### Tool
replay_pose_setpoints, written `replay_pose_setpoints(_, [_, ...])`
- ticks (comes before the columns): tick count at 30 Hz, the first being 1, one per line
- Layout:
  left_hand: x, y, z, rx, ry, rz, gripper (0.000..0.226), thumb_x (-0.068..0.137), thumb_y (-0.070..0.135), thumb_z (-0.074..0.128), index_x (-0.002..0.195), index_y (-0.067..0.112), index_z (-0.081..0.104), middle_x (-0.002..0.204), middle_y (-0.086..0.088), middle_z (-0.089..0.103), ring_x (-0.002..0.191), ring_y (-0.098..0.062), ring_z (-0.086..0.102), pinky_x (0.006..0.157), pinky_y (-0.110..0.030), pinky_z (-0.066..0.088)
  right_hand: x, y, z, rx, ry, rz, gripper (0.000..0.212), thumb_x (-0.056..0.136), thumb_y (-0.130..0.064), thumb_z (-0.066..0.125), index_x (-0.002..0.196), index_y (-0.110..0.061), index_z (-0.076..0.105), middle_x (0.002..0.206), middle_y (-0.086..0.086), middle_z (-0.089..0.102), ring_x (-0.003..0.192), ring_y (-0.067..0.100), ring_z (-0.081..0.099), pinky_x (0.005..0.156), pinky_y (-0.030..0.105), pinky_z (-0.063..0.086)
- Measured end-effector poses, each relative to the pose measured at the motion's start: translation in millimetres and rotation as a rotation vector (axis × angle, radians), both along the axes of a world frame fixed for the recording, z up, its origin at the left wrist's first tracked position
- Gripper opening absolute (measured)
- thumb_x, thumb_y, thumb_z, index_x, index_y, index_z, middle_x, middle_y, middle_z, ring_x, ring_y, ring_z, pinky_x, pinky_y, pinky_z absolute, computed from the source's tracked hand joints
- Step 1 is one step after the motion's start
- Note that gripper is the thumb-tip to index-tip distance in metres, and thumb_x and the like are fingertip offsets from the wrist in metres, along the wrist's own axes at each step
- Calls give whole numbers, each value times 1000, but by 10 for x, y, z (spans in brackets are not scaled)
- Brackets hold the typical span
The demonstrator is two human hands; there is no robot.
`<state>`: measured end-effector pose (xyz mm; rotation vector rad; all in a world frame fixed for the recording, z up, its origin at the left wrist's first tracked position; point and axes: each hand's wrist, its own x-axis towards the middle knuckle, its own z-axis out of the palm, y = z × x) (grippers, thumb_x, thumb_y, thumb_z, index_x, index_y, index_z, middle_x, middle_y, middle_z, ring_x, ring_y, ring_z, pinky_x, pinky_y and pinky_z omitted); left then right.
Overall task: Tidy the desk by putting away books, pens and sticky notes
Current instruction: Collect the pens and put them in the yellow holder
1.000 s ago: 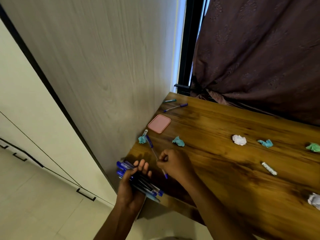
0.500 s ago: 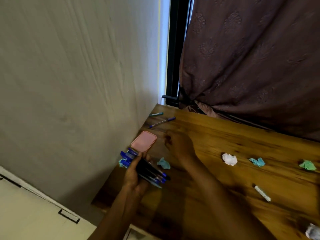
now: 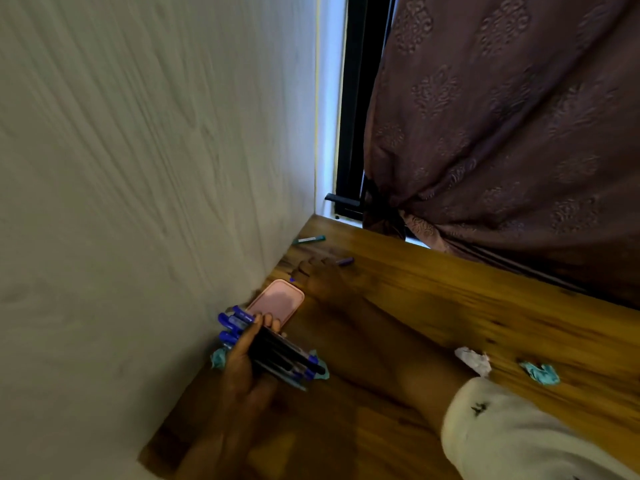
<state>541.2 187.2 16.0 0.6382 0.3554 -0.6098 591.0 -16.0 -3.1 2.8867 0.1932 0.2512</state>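
A bundle of blue pens is gripped in the curled fingers of the left hand, above the desk near the wall. The right hand is stretched out at a purple pen. Whether that pen is held cannot be told through the blur. A teal pen lies beyond.

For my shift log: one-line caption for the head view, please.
Left hand grips a pen bundle; right hand lies over a purple pen on the desk.

pale wood-grain panel filling the left side, brownish patterned curtain bunched up on the right, black window frame between them, pink rounded case lying flat just beside the panel
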Motion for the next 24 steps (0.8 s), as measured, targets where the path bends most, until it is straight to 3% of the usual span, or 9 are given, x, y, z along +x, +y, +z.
replay_pose_setpoints(3, [-147,35,113,-42,-30,-65,7,64,18,81,67,13,76,74,-2,70,65,-13,69,69,-31,58,-471,152,308,267,-438,-79,32,79,-14,42,95,-14,69,95,6,70,91,19,61,75,28,49])
replay_pose_setpoints(5, [-260,42,166,-62,-58,-162,38,38,20,94,70,12,77,80,-3,71,70,-14,70,82,-33,54,-1011,385,503,508,-701,-62,20,81,-12,52,96,-14,65,93,6,68,90,12,52,76,20,40])
replay_pose_setpoints(8, [-522,58,286,-51,-34,-192,11,66,20,73,70,12,78,92,-7,71,74,-16,72,88,-38,52,-1815,825,774,1188,-829,-203,14,80,-19,65,91,-23,56,90,1,66,86,9,61,72,19,49])
replay_pose_setpoints(11, [-896,126,441,-92,-50,-273,19,64,28,76,76,13,76,90,-7,72,76,-17,72,74,-37,58,-2408,1265,794,1610,-846,-348,19,78,-14,73,82,-23,57,87,-2,69,86,12,67,74,26,54])
replay_pose_setpoints(13, [-1141,193,492,-154,-74,-341,21,71,32,66,72,13,75,80,-6,72,71,-17,71,68,-36,58,-2681,1526,741,1782,-836,-426,25,75,-3,74,76,-23,60,84,-1,71,81,11,67,71,26,53])
replay_pose_setpoints(16, [-1579,207,579,-117,-98,-381,27,85,25,56,63,15,69,65,0,67,58,-9,66,56,-26,58,-3142,1818,705,1866,-895,-584,23,72,-8,76,71,-28,63,79,1,70,78,17,66,68,28,54])
replay_pose_setpoints(19, [-2080,231,522,-41,-94,-406,22,92,16,52,72,16,59,57,3,62,50,-6,61,51,-20,54,-3641,1968,725,1944,-983,-748,16,77,-4,70,80,-19,63,80,-2,70,82,17,66,72,31,56])
replay_pose_setpoints(21, [-2454,174,547,-29,-92,-449,15,91,13,53,77,17,57,58,2,61,50,-7,61,49,-20,53,-3980,1964,770,2209,-1155,-817,9,80,-13,66,89,-15,64,89,0,71,90,19,66,81,38,54])
replay_pose_setpoints(24, [-3059,-24,629,-24,-216,-506,11,88,9,55,82,19,58,59,5,63,52,-6,61,50,-20,53,-4439,1867,803,2677,-1354,-840,19,93,-27,49,93,-13,62,85,7,72,79,23,70,78,39,54])
